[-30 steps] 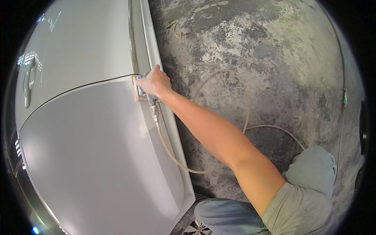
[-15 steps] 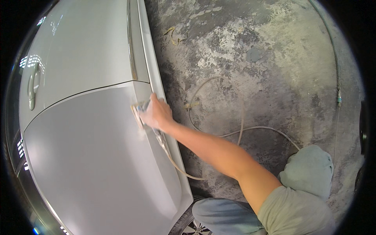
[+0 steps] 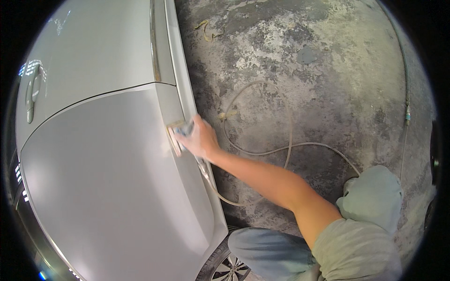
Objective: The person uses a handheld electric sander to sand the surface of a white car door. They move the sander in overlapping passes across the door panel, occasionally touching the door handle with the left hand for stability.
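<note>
My right hand [image 3: 199,140] reaches in from the lower right, closed round a dusty pneumatic sanding tool [image 3: 179,133] with a flat rectangular pad. The pad rests on the narrow side strip of a matte pale grey car door [image 3: 103,182], below the seam with the glossy silver door [image 3: 89,47]. A metal coupling [image 3: 204,168] at the tool's lower end joins a thin pale hose [image 3: 220,196]. My left hand is not in view.
The worn concrete floor [image 3: 328,93] carries loops of hose, a yellow scrap [image 3: 206,30] and another line with a connector [image 3: 408,117] at the right. A car wheel [image 3: 225,262] shows at the bottom beside my bent legs [image 3: 267,253]. A door handle [image 3: 32,98] is at far left.
From one second ago, my right hand and the tool have moved down the panel from the seam, then slightly right in the picture. The view has also shifted a little.
</note>
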Tool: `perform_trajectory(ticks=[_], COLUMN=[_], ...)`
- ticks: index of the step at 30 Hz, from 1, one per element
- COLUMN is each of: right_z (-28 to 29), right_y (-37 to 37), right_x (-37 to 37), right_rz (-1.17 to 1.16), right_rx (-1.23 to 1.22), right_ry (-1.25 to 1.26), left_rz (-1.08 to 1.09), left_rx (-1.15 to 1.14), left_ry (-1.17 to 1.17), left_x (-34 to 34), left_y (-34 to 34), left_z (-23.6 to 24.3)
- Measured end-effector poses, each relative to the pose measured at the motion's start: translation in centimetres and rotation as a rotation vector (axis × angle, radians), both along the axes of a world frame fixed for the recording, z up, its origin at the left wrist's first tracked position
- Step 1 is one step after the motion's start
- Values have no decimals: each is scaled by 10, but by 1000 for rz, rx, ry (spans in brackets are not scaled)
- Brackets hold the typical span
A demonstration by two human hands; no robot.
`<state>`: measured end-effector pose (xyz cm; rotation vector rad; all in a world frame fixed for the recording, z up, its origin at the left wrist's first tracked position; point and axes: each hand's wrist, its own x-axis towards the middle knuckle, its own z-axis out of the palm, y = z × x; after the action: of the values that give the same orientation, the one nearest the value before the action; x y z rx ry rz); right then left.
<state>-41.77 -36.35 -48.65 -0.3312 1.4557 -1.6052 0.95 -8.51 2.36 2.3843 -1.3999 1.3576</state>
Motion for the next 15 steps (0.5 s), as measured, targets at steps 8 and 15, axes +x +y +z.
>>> perform_trajectory(ticks=[8,15], right_z=[-33,-34], right_y=[-46,-86], right_x=[-42,-93], right_rz=[-13,-42], right_rx=[-39,-78], right_ry=[-55,-28], left_rz=[-207,105], left_rx=[347,-18], left_ry=[-381,129], left_x=[126,96], left_y=[8,6], left_z=[60,48])
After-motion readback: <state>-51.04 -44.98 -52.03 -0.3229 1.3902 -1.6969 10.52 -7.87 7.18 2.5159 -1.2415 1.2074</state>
